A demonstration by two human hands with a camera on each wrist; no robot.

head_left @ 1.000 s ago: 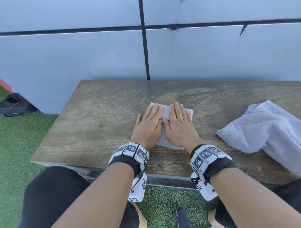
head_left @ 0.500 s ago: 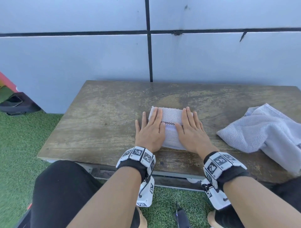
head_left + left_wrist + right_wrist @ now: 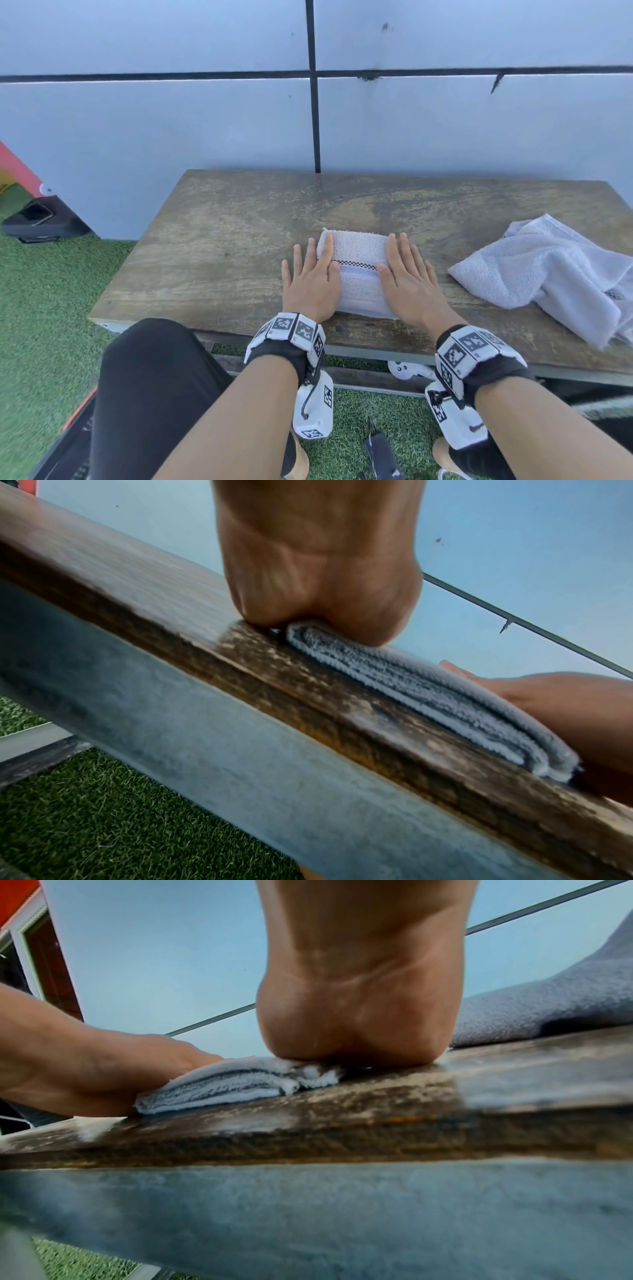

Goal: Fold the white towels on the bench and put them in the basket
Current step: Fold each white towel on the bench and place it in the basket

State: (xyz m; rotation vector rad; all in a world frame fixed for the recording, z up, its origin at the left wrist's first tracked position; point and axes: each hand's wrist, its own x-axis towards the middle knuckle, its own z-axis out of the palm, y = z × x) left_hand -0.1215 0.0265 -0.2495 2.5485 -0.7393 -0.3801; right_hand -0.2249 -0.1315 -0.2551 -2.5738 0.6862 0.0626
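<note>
A small folded white towel (image 3: 356, 270) with a checkered stripe lies on the wooden bench (image 3: 219, 260) near its front edge. My left hand (image 3: 310, 274) lies flat with straight fingers on the towel's left edge. Flat on the right edge lies my right hand (image 3: 407, 274). In the left wrist view the heel of my left hand (image 3: 318, 593) presses the stacked layers of the folded towel (image 3: 428, 696). The right wrist view shows my right hand (image 3: 359, 1010) pressing down on the towel's end (image 3: 232, 1083). No basket is in view.
A crumpled white towel (image 3: 561, 274) lies on the bench at the right, reaching the front edge. A pale panelled wall stands right behind the bench. Green artificial turf (image 3: 44, 308) covers the ground, with a dark object (image 3: 41, 219) at the far left.
Both hands have slid apart from the middle of the folded towel to its left and right edges, uncovering the checkered stripe. The towel has stayed in place.
</note>
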